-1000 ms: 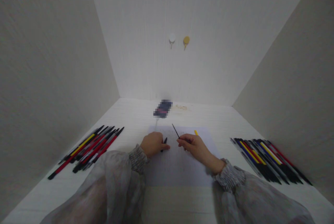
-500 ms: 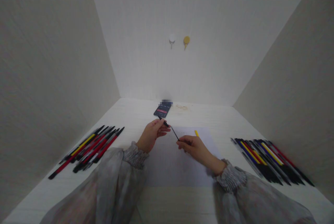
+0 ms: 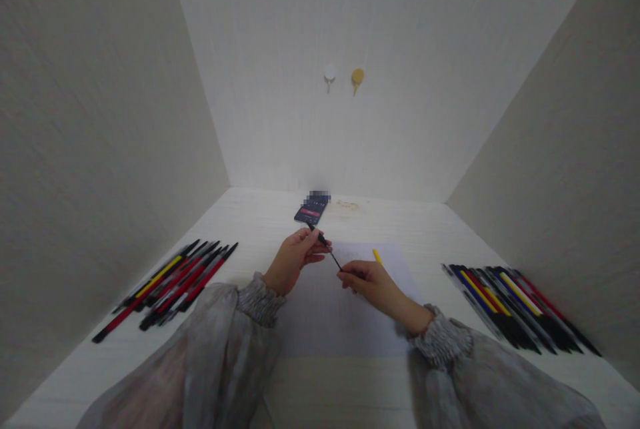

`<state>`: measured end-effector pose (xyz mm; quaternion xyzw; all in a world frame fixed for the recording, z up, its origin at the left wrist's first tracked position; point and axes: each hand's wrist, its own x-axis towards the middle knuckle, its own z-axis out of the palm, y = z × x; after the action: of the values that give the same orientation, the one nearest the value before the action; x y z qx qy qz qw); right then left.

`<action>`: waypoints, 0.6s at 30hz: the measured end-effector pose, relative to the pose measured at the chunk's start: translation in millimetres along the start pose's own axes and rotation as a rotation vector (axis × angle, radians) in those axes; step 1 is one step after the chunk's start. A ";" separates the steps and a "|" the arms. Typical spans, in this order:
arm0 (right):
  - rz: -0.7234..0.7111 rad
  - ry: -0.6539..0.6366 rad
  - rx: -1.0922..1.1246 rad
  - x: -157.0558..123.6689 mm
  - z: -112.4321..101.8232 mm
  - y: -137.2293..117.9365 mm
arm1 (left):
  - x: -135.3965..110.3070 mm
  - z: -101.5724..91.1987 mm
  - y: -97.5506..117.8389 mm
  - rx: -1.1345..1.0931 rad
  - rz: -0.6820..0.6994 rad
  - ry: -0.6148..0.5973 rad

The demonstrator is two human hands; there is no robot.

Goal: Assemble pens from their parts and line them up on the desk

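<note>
"Thin dark rod and short black piece: where are they?"

"Between the two hands, over the far part of a pale sheet that lies in the middle of the white table. They meet end to end, or nearly, on a slant."

"And the hands?"

"Apart from each other. The left hand pinches the black piece between thumb and fingers; the right hand has its fingertips closed on the rod's nearer end."

"How far along does it look?"

"Midway through this one, I'd judge. The ends are lined up, but bare rod shows between the hands, and whether the parts are joined I can't tell. A yellow piece lies separate, near the sheet's far right corner. Towards the table's left edge is a loose, overlapping bundle of pens; towards the right edge, a flatter row of pens. Which of those are finished isn't clear."

"Anything to read?"

"Nothing legible. A phone by the table's back edge shows a reddish bar and tiny marks, its top end blurred into squares. The sheet has faint marks near its far edge. I can't make out any brand on the pens."
</note>
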<state>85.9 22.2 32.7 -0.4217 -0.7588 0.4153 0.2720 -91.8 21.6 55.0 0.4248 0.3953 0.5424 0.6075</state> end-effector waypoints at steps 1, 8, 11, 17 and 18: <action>0.005 0.002 -0.006 0.1 -0.2 -0.8 | -0.4 0.7 0.4 0.019 0.003 0.003; -0.020 0.212 0.019 3.8 -4.5 -3.2 | -4.1 5.3 0.8 0.183 0.016 -0.029; -0.025 0.328 0.068 4.7 -5.9 -2.2 | -5.2 6.1 -0.9 0.195 -0.008 -0.050; -0.108 0.426 -0.011 1.1 -10.4 -6.8 | -3.5 1.6 -9.1 0.292 -0.030 -0.178; -0.119 0.418 -0.028 0.4 -11.1 -8.1 | -3.4 0.8 -11.5 0.318 -0.039 -0.219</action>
<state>90.8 24.6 45.3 -0.4571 -0.7151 0.2914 0.4414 -87.6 17.5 44.5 0.5642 0.4154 0.4118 0.5827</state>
